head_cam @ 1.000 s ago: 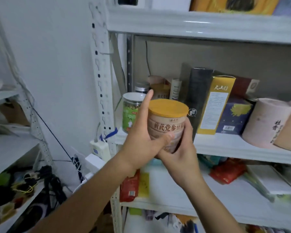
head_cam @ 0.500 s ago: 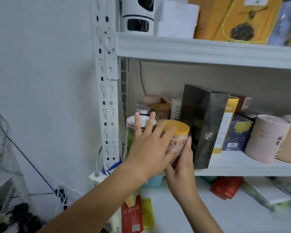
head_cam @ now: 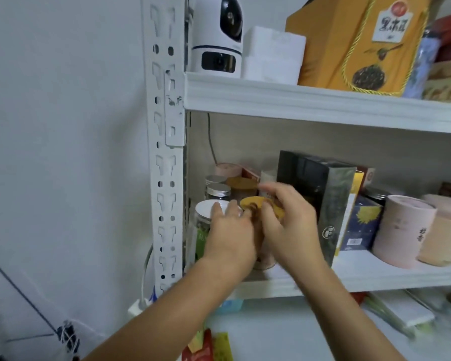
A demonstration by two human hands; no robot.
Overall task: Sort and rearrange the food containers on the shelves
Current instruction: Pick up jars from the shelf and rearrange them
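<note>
Yellow-lidded canister (head_cam: 250,200): stood upright at the front of the middle shelf (head_cam: 375,278), between white-lidded jar (head_cam: 206,208) and black box (head_cam: 320,194). Left hand (head_cam: 229,231): fingers straight, pressed against the canister's left side. Right hand (head_cam: 289,225): curled round its right side, apparently gripping; motion blur obscured the fingertips.

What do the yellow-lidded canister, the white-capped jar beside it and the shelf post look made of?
Yellow-lidded canister: probably cardboard, matte pinkish wall; lid likely plastic. White-capped jar: clear plastic or glass, contents show through. Shelf post: white painted metal, punched slots.
</note>
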